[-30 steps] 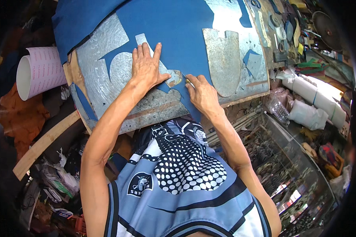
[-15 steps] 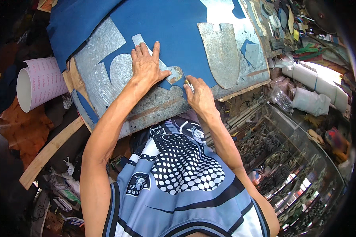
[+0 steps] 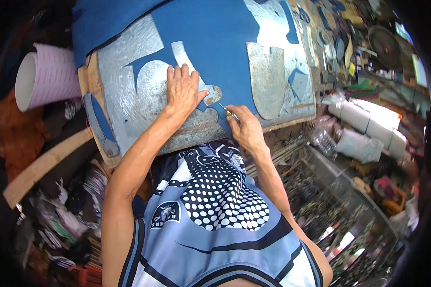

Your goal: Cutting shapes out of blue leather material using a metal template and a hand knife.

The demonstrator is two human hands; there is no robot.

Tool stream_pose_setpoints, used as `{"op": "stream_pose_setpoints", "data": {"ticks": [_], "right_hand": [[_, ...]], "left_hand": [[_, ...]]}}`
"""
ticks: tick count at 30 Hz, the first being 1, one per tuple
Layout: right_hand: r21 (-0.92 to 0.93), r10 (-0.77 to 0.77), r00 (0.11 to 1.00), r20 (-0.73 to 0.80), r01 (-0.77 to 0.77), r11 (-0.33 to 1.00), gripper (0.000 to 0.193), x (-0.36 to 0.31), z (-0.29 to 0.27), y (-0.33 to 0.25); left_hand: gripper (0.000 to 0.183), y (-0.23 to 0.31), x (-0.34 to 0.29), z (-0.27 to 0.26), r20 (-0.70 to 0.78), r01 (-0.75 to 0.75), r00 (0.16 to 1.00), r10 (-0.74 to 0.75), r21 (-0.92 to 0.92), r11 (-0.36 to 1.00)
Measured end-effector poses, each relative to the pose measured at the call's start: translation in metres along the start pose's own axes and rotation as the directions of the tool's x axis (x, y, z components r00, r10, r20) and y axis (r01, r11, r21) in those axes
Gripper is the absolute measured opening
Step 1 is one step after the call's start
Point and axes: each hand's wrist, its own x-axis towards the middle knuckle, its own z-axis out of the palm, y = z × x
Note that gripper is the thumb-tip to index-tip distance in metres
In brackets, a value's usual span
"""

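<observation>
My left hand (image 3: pixel 182 88) lies spread on a narrow metal template (image 3: pixel 214 94), pressing it onto a blue sheet (image 3: pixel 220 43). The template's pale upper strip shows beyond my fingers; its wider, rust-spotted end sticks out by my thumb. In my right hand (image 3: pixel 246 125) is a slim pointed tool (image 3: pixel 229 113) with a brass-coloured collar, closed between fingers and thumb. Its tip is close to the template's wide end, just below it. Whether the tip touches the sheet I cannot tell. Farther right lies a larger metal template (image 3: pixel 267 81), rounded below and notched on top.
The blue sheet rests on a scratched metal-topped board (image 3: pixel 122 48) with wooden edges. A pink-and-white roll (image 3: pixel 48 79) stands at left, above a curved wooden strip (image 3: pixel 48 167). At right are wrapped white rolls (image 3: pixel 366 122), a plastic bottle (image 3: pixel 322 138) and a glass-sided case (image 3: pixel 340 201).
My left hand has slid nearer to me along the narrow template, baring more of its strip. The tool in my right hand has moved from beside the wide end to below it. The view has shifted.
</observation>
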Motion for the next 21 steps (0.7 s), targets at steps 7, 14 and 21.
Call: {"op": "stream_pose_setpoints", "data": {"ticks": [7,14,21], "right_hand": [[-0.141,-0.475,0.8,0.367,0.552,0.822,0.026,0.058,-0.026,0.004],[-0.078,-0.597,0.538,0.595,0.778,0.624,0.026,0.097,-0.026,0.013],[-0.026,-0.69,0.464,0.555,0.839,0.544,0.024,0.104,-0.023,0.023]], "left_hand": [[0.064,0.005,-0.03,0.002,0.048,0.132,0.991,-0.126,-0.147,0.98],[0.073,0.01,-0.041,0.015,0.017,0.219,0.976,-0.219,-0.175,0.96],[0.076,0.017,-0.037,0.022,0.065,0.329,0.944,-0.323,-0.156,0.931]]}}
